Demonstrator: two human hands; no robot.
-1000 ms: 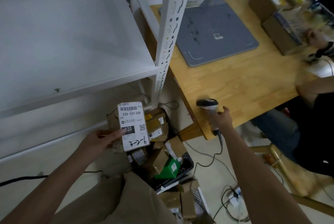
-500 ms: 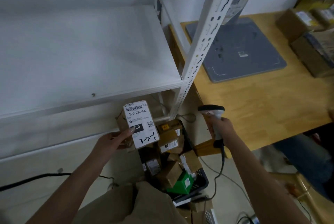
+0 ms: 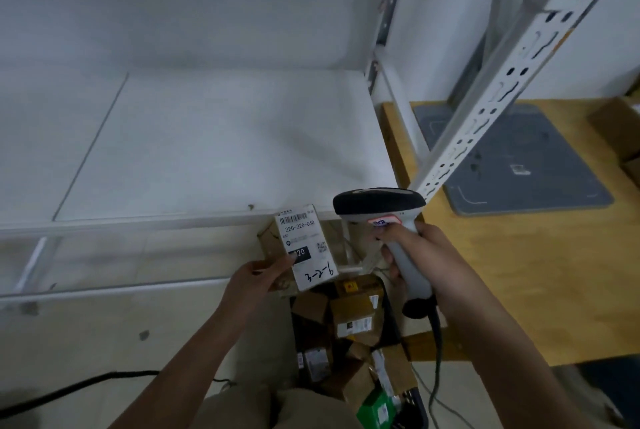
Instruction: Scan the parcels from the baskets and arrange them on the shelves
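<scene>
At shelf (image 3: 214, 151) edge: parcel (image 3: 304, 248) (labelled), scanner (image 3: 379, 204).

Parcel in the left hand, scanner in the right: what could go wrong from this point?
1. The left hand holds the parcel only at its lower edge, thumb on the label. It could slip and drop into the basket below.
2. The scanner in the right hand sits beside the parcel and seems not aimed at the barcode, so the scan may miss.
3. The scanner cable hangs by the basket and could snag.
</scene>
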